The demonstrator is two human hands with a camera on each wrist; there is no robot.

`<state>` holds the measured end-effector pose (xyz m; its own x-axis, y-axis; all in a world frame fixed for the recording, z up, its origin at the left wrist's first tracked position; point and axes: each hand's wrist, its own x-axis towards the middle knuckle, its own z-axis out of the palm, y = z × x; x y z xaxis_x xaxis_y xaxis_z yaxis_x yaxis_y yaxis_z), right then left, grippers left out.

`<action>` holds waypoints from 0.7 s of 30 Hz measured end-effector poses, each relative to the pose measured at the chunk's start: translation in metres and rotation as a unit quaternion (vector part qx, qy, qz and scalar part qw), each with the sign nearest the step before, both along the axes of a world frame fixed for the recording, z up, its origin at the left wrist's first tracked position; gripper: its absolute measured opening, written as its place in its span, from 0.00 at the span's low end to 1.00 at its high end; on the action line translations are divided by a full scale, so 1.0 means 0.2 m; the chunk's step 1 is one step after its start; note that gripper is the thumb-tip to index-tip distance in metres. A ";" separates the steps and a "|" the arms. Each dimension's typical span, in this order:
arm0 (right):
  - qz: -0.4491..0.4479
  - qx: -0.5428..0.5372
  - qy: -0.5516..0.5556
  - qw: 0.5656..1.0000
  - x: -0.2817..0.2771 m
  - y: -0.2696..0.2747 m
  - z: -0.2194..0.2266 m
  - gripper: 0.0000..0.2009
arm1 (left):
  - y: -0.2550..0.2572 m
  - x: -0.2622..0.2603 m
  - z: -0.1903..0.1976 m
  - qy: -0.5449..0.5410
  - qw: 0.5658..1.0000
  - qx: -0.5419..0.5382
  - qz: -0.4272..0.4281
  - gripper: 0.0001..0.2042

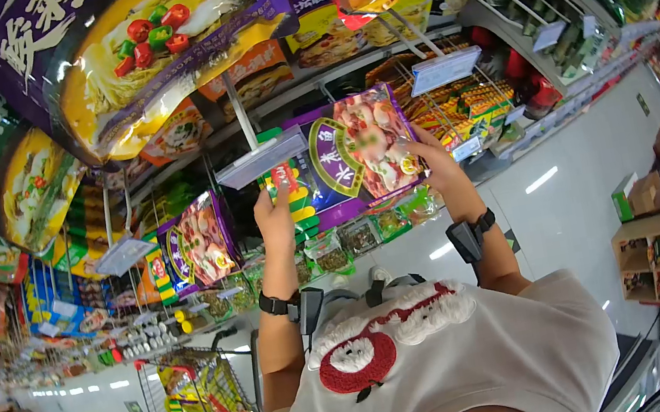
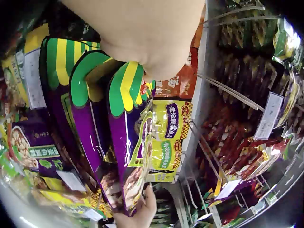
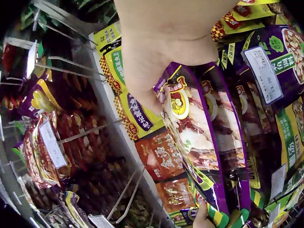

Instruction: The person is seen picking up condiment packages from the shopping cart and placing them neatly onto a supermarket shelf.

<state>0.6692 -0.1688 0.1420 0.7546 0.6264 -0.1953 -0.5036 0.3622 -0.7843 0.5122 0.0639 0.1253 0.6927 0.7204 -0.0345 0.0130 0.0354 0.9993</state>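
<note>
A purple seasoning packet (image 1: 348, 159), with a green-and-yellow striped end and a picture of fish slices, is held lengthwise between both hands in the head view. My left hand (image 1: 274, 220) grips its striped end, thumb on the front. My right hand (image 1: 438, 162) grips the pictured end. More packets of the same kind (image 2: 88, 128) stand behind it in the left wrist view, close against it. In the right wrist view my right hand (image 3: 152, 61) covers the packet's upper corner, hiding part of its fingers. A price tag (image 1: 261, 158) overlaps the packet's upper left.
Large hanging bags (image 1: 149, 62) fill the upper left of the head view. Metal display hooks with price tags (image 1: 447, 70) jut out from the shelves. A shopping cart (image 1: 152, 393) with packets in it stands at lower left. A wooden shelf unit (image 1: 652, 226) is at right.
</note>
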 end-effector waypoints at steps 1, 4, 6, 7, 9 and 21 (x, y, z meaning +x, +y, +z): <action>-0.004 0.005 0.000 1.000 0.01 -0.02 -0.01 0.22 | -0.03 0.00 0.03 -0.010 1.000 -0.011 -0.002 0.09; 0.008 -0.014 -0.160 0.987 0.02 -0.12 -0.09 0.21 | -0.10 -0.04 0.06 -0.031 0.999 -0.035 -0.011 0.07; -0.028 -0.057 -0.471 0.880 0.00 -0.18 -0.10 0.22 | -0.14 -0.06 0.09 -0.062 0.997 -0.030 -0.021 0.06; -0.006 -0.042 -0.369 0.928 -0.03 -0.19 -0.07 0.23 | -0.17 -0.09 0.13 -0.075 0.996 -0.037 -0.026 0.07; -0.004 0.004 -0.135 0.991 -0.10 -0.19 0.02 0.25 | -0.21 -0.17 0.24 -0.056 0.995 -0.068 -0.039 0.08; 0.199 0.033 -0.082 0.976 -0.82 0.32 -0.02 0.27 | -0.15 -1.28 0.17 -0.114 0.980 -0.064 0.147 0.09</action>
